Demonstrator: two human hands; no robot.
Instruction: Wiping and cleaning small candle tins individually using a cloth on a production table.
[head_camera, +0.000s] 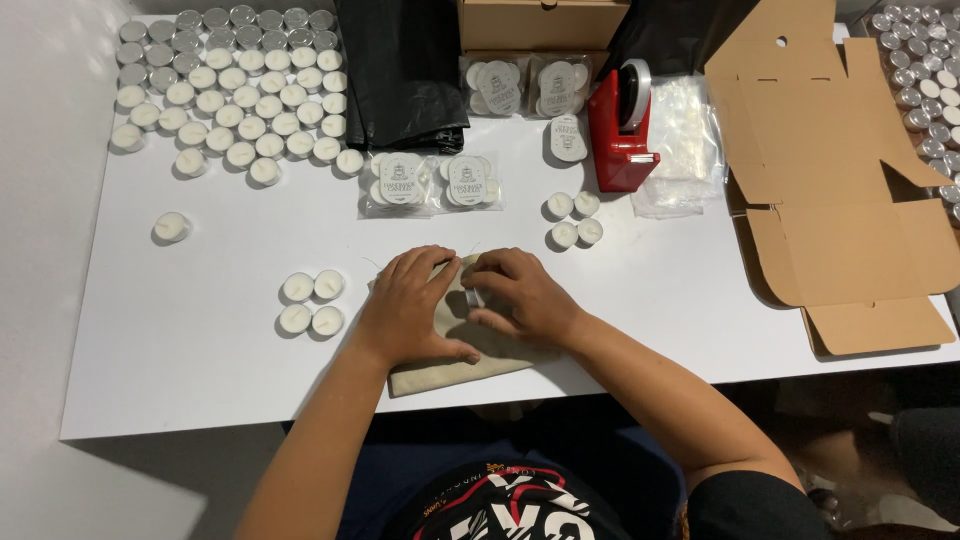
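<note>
A beige cloth pouch (450, 368) lies at the table's near edge. My left hand (410, 305) presses down on its left part, fingers curled over the top. My right hand (520, 295) grips the pouch's upper right part, with something small and pale showing between the two hands. What is under the fingers is hidden. A square of tealight candles (312, 303) sits just left of my left hand, and another square of tealights (573, 218) lies beyond my right hand.
Many loose tealights (235, 95) fill the far left. Clear packets of candles (430, 183) lie beyond the pouch, with more packets (520, 85) further back. A red tape dispenser (622, 130), plastic bags (685, 150), flat cardboard box (840, 180) and black bag (400, 70) stand behind.
</note>
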